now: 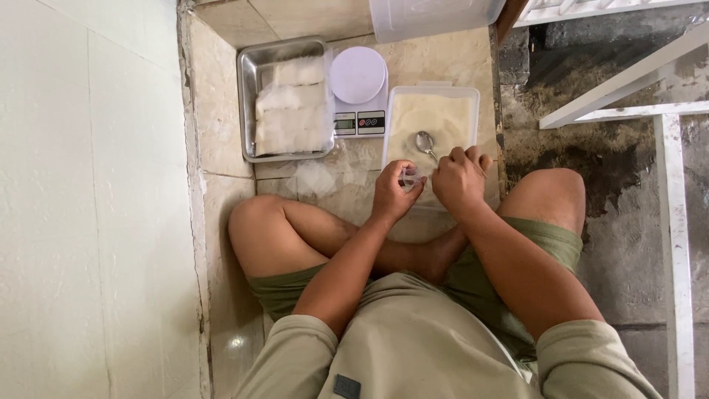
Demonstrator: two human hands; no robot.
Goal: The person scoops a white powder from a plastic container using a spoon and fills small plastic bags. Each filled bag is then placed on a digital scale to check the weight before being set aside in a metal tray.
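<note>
Nearest the camera, a beige shirt and olive shorts are seen from above, with the legs crossed on a tiled floor [221, 148]. Two bare forearms are stretched forward and slightly inward, so that both hands meet over the near edge of the tub. The left hand [393, 193] is curled, fingers bent inward, and a small piece of clear plastic [410, 177] is pinched between thumb and fingertips. The right hand [459, 179] is held just right of it, knuckles up and fingers folded down into a loose fist; the same clear plastic appears to be touched at its edge, though whether it is gripped cannot be told, since the fingertips are hidden.

Just beyond the hands, one white rectangular tub [431, 122] is set on the floor, filled with a pale, creamy mass. One metal spoon [426, 142] lies in it, bowl upward, near the right hand's knuckles.

To the left of the tub, one white kitchen scale [359, 89] with a round platform is placed. Further left, one steel tray [284, 96] is stood against the wall, loaded with filled clear bags; about three can be counted. At the far edge, one translucent container [436, 16] is partly cut off
</note>
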